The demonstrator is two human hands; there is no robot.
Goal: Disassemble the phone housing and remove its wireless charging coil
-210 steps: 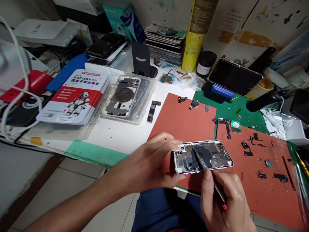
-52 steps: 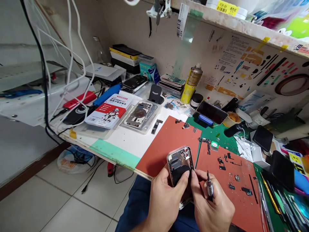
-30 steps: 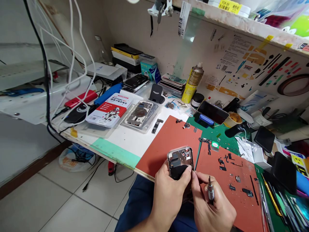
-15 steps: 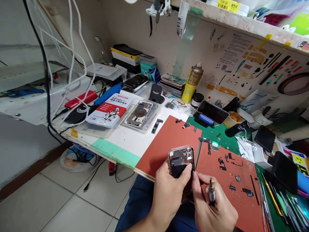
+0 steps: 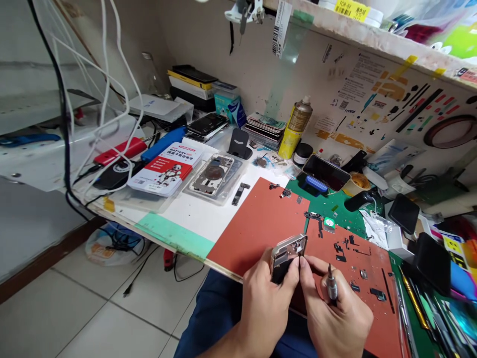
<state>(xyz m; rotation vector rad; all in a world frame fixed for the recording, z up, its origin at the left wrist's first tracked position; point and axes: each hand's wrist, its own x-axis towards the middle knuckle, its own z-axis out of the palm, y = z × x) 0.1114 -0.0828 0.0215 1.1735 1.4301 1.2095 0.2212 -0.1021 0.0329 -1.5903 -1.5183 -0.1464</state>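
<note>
My left hand [image 5: 266,301] grips an opened phone housing [image 5: 287,252], silver-framed with dark parts inside, held above the near edge of the red mat [image 5: 261,223]. My right hand [image 5: 337,315] is closed round a small screwdriver [image 5: 331,288] that stands up between its fingers. Its fingertips also pinch the right side of the housing, next to my left thumb. Small screws and black phone parts [image 5: 357,271] lie scattered on the red mat to the right of my hands.
A second bare phone frame [image 5: 212,175] lies in a clear tray beside a red-and-white battery box [image 5: 166,169]. A yellow spray can [image 5: 296,127], a dark phone screen [image 5: 326,173], stacked boxes and cables crowd the bench. Tools lie along the right edge [image 5: 428,308].
The phone housing has tipped from upright to slanted and dropped lower toward the mat. Both hands shifted slightly right and down. Seven seconds ago the housing lay flat with the screwdriver working inside it.
</note>
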